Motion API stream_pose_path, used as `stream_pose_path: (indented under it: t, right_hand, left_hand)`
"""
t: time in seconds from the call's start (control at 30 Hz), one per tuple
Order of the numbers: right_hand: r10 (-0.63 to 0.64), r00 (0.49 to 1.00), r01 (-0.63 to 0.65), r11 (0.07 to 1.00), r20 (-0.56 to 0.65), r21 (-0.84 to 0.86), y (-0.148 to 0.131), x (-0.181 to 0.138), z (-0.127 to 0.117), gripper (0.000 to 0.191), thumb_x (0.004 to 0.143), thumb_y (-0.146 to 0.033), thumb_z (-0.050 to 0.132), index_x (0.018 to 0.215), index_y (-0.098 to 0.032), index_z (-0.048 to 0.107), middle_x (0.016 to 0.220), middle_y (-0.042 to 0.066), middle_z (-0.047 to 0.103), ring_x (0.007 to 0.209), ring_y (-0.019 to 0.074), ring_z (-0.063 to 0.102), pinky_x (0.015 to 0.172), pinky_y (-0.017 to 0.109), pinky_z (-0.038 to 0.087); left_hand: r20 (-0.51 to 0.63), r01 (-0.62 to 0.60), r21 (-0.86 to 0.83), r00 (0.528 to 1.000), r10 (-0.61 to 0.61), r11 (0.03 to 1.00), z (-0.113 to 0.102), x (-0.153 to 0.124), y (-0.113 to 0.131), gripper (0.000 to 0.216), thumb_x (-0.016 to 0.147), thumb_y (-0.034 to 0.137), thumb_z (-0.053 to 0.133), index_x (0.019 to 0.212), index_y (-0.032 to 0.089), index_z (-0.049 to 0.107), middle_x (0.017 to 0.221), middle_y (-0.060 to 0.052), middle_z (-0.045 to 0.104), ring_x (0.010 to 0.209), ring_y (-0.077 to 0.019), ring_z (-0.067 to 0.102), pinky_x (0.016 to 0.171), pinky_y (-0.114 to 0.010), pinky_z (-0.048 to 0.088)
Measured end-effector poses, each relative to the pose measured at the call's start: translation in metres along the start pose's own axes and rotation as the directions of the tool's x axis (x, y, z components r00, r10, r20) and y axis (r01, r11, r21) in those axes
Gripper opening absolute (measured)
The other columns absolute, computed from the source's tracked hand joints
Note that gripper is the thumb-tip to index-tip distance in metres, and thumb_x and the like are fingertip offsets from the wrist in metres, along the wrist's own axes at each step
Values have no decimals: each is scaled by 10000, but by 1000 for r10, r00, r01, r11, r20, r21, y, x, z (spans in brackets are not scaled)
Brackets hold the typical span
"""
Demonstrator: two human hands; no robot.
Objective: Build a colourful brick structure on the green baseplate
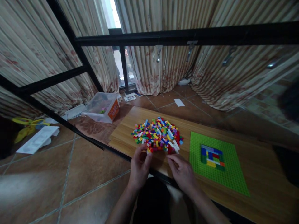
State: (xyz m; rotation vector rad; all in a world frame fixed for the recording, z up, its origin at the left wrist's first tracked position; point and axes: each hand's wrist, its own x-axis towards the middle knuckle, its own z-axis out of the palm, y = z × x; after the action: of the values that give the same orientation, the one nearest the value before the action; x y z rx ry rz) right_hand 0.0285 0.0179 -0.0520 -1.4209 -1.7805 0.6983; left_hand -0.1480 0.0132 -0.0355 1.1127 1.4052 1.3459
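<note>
Wooden table (126,137) | brick pile (157,135), long axis left-right | left hand (140,166) maybe pinching

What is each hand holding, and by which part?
Left hand seems to pinch a small yellow brick by its sides; right hand only touches the pile.

Legend, head view. I cannot tell whether the left hand (139,166) grips a brick: its fingertips cover the near edge of the brick pile (157,135). The right hand (182,172) likewise hides whatever lies under its fingers. The tabletop (268,174) is cut off at the right and bottom edges. The contents of the clear box (101,107) are too small to name. 1 dark, blurred shape (289,102) at the right edge is unidentifiable.
</note>
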Motion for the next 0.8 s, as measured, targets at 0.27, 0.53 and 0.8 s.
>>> stream_pose_path:
  t: [0.27,0.53,0.8]
  right_hand:
    - [72,997,-74,964,16,256,-3,25,-12,202,880,-253,525,909,-198,717,929,63,727,857,199,661,813,350,512]
    - [483,863,-203,600,-148,774,9,47,-62,412,757,-568,670,839,-168,718,681,31,682,581,133,558,531,250,429]
    - [462,849,-150,675,-255,723,25,56,-89,340,716,-523,713,766,-188,684,635,-12,640,548,113,513,513,235,424]
  left_hand:
    - [175,-37,-166,982,66,985,57,11,27,395,812,240,669,1188,171,571,1120,-98,693,963,-190,678,855,-305,535]
    - [392,-61,-88,916,90,994,114,42,44,414,766,142,636,1178,175,607,1105,-84,707,897,-175,685,792,-287,543]
    - [400,-24,-65,915,48,998,158,48,45,259,757,238,683,998,142,671,831,-29,711,731,-137,643,691,-249,509]
